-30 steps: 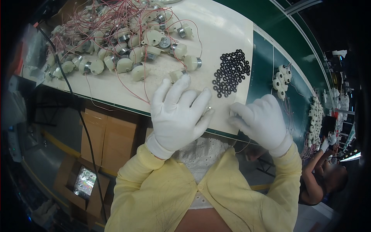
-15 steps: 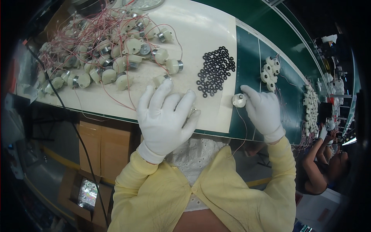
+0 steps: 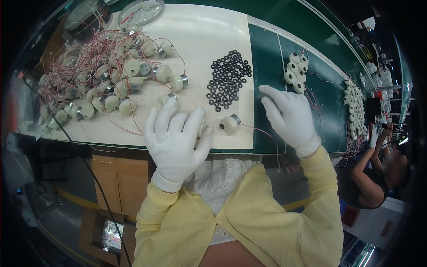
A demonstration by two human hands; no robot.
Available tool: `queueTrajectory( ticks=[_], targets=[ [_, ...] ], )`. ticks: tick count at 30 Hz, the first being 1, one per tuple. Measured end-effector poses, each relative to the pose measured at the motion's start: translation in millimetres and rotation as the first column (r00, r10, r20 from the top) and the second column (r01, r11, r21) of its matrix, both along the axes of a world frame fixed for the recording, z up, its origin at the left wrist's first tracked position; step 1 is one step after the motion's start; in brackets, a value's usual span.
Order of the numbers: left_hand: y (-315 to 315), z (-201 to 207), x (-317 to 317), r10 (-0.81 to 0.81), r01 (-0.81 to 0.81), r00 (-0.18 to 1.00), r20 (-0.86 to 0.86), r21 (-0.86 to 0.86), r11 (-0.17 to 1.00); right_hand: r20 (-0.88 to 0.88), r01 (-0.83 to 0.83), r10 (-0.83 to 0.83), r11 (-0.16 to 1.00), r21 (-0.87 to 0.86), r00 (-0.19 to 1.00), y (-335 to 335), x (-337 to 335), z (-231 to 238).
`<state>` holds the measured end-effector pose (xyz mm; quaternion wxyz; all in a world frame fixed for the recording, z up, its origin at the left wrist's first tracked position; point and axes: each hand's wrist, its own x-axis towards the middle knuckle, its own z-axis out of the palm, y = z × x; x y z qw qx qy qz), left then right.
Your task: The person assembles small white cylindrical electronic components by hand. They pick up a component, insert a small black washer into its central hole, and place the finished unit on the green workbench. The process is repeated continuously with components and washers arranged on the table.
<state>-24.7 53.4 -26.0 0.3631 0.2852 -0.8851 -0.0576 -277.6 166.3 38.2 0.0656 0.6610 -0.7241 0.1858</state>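
My left hand (image 3: pixel 175 140), in a white glove, rests over the near edge of the white sheet with its fingers curved. Between its forefinger and thumb shows part of a small motor (image 3: pixel 202 128) with a cream plastic cap. Another small motor (image 3: pixel 230 124) lies on its side on the sheet, a dark round spot on its cap, its wire trailing right over the table edge. To the right of it my gloved right hand (image 3: pixel 289 113) hovers over the green mat, fingers apart and holding nothing. Beyond the lying motor is a patch of black rubber rings (image 3: pixel 227 78).
A heap of cream-capped motors (image 3: pixel 120 80) with tangled red wires covers the left. A small group of motors (image 3: pixel 296 73) stands on the green mat, and rows of more (image 3: pixel 356 111) stand farther right. A black cable (image 3: pixel 73 142) crosses the left side. Another person (image 3: pixel 371 178) works at right.
My right hand has let go of the motor it held, which now lies on the white sheet, and is apart from it. The left hand keeps its place near the heap. The view has shifted.
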Motion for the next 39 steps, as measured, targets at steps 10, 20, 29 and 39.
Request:
queueTrajectory(
  ticks=[10,20,29,39],
  targets=[
    [0.0,1.9,1.2,-0.004,0.005,0.999,0.049,-0.020,1.000,-0.099,-0.328,0.343,0.934,0.146,0.934,-11.7,45.0,0.8],
    [2.6,2.6,1.4,-0.003,0.003,0.997,0.081,0.006,1.000,0.285,-0.170,0.148,0.984,0.053,0.947,31.4,-23.3,4.1],
    [2.3,5.6,4.5,-0.009,0.006,0.993,0.117,0.021,1.000,0.743,0.354,-0.222,0.935,-0.022,0.632,66.0,-143.6,16.4],
    [1.0,5.0,2.2,0.004,-0.001,0.994,0.106,-0.030,1.000,0.570,0.124,-0.158,0.987,0.099,0.806,-11.3,-234.3,32.0]
  ],
)
